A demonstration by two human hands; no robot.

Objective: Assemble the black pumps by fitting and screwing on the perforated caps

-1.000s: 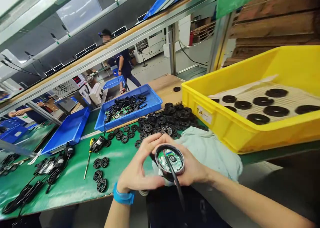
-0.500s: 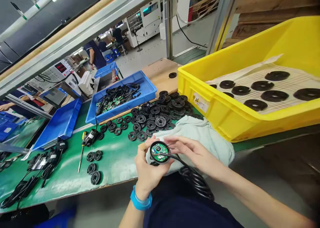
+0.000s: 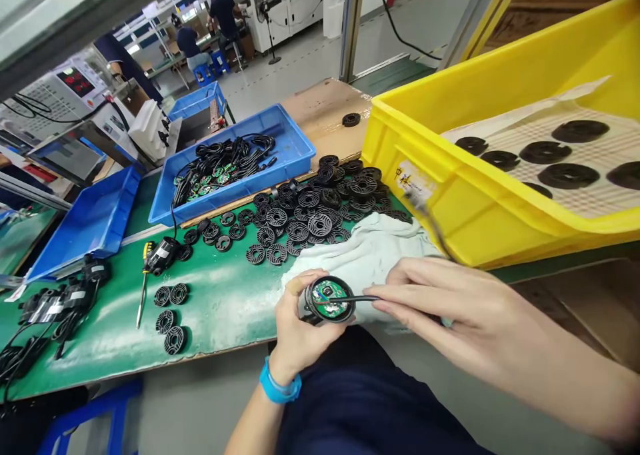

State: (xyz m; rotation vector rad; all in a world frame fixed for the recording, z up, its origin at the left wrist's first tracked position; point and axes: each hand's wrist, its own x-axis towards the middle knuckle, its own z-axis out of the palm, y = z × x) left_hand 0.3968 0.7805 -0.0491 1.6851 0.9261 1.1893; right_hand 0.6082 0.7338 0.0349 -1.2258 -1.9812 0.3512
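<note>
My left hand (image 3: 300, 335) is wrapped around a round black housing (image 3: 309, 303), whose open end faces me. Inside it sits a green circuit board (image 3: 331, 296) with small wires joined to a black cable (image 3: 364, 298). Between thumb and fingers, my right hand (image 3: 450, 308) pinches that cable just right of the housing. A blurred length of cable with an end piece rises above my right hand, in front of the yellow bin. Beneath and behind both hands lies a pale green cloth (image 3: 370, 242).
Many black slotted discs (image 3: 320, 225) are heaped behind the cloth. A blue tray (image 3: 295, 158) holds cables with boards. The yellow bin (image 3: 425, 128) stands at right with black rings inside. A screwdriver (image 3: 143, 295) and cabled black units (image 3: 60, 302) lie left. Co-workers sit far back.
My right hand has moved right and closed on the cable, drawing it out sideways from the housing. The cable's coiled part has left my lap area. The view has shifted.
</note>
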